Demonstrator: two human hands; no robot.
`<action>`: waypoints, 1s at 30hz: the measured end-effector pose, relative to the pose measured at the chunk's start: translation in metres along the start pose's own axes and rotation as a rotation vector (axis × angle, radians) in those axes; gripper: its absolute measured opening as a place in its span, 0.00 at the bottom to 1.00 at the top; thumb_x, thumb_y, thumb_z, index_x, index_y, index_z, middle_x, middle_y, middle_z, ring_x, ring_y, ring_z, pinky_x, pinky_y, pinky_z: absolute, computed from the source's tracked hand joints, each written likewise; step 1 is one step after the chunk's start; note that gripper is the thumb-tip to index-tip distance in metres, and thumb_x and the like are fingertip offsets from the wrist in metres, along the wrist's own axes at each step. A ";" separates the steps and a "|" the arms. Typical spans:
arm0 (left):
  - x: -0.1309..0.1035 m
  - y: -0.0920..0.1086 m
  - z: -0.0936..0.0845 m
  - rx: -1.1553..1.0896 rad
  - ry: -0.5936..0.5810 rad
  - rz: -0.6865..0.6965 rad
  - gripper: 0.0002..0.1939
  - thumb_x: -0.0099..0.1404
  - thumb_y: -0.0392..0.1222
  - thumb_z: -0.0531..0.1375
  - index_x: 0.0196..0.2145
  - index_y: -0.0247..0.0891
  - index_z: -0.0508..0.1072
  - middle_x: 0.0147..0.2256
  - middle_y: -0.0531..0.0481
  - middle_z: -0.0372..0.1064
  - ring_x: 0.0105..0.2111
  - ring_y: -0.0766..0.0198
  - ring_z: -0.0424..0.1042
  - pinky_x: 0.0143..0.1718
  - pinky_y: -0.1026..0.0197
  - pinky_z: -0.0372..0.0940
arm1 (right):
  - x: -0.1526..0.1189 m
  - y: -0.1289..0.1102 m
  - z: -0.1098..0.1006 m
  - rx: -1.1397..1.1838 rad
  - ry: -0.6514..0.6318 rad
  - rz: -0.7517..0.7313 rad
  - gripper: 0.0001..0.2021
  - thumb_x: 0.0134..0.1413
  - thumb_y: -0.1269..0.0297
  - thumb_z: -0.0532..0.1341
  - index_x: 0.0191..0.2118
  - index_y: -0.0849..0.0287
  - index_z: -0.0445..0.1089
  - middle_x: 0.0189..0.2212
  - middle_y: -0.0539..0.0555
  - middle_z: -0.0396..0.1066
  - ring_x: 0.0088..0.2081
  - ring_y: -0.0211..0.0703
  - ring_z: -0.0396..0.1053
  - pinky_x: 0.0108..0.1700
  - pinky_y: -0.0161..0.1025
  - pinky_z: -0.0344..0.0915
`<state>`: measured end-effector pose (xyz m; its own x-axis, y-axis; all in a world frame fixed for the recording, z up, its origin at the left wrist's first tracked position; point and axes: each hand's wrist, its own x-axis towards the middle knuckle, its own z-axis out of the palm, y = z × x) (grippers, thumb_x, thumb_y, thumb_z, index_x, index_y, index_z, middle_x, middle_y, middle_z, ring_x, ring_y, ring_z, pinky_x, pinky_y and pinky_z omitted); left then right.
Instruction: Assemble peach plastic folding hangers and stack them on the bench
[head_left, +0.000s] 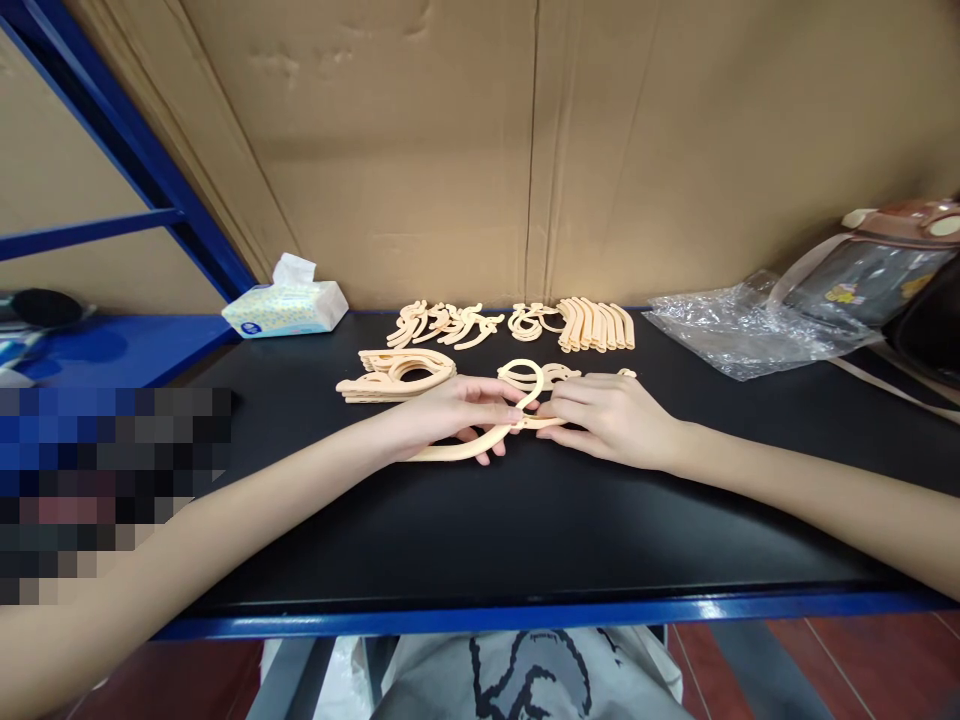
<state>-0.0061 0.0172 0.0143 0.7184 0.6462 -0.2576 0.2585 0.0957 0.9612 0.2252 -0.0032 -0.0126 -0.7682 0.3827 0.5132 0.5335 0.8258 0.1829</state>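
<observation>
A beige plastic hanger with a round hook is held above the black table, between my two hands. My left hand is closed around it, the thumb near the base of the hook and one curved arm running out below the palm. My right hand pinches a second, shorter-looking arm piece where it meets the hook's base. The fingers partly hide that joint. Just left of my left hand lies a stack of folded beige hangers. Behind my right hand are loose beige pieces, partly covered.
Along the back lie curved arm pieces, hook pieces and a pile of mixed parts. A tissue pack stands back left. Crumpled clear plastic and a strapped bottle sit at right. Cardboard walls the rear.
</observation>
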 end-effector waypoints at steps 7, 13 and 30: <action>0.000 -0.001 0.000 -0.009 -0.015 0.000 0.11 0.61 0.42 0.62 0.43 0.40 0.74 0.34 0.53 0.67 0.28 0.70 0.69 0.23 0.70 0.66 | -0.001 0.000 0.000 -0.012 -0.011 -0.002 0.15 0.64 0.59 0.52 0.37 0.61 0.72 0.29 0.52 0.71 0.31 0.40 0.68 0.35 0.36 0.62; -0.001 0.000 0.000 0.021 -0.024 0.014 0.10 0.62 0.44 0.62 0.40 0.37 0.74 0.34 0.52 0.66 0.30 0.69 0.69 0.24 0.70 0.66 | -0.001 0.001 0.002 -0.015 -0.002 0.002 0.14 0.64 0.58 0.52 0.38 0.61 0.72 0.29 0.52 0.71 0.31 0.40 0.68 0.35 0.36 0.62; 0.000 0.001 -0.002 0.003 -0.045 -0.027 0.10 0.62 0.43 0.62 0.40 0.37 0.74 0.35 0.51 0.68 0.31 0.69 0.70 0.26 0.70 0.67 | -0.002 0.001 0.001 -0.006 0.010 -0.032 0.14 0.64 0.59 0.53 0.38 0.61 0.72 0.30 0.51 0.72 0.31 0.39 0.68 0.35 0.35 0.62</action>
<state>-0.0074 0.0185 0.0153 0.7395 0.6084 -0.2880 0.2805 0.1104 0.9535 0.2269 -0.0032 -0.0142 -0.7814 0.3518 0.5154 0.5108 0.8351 0.2044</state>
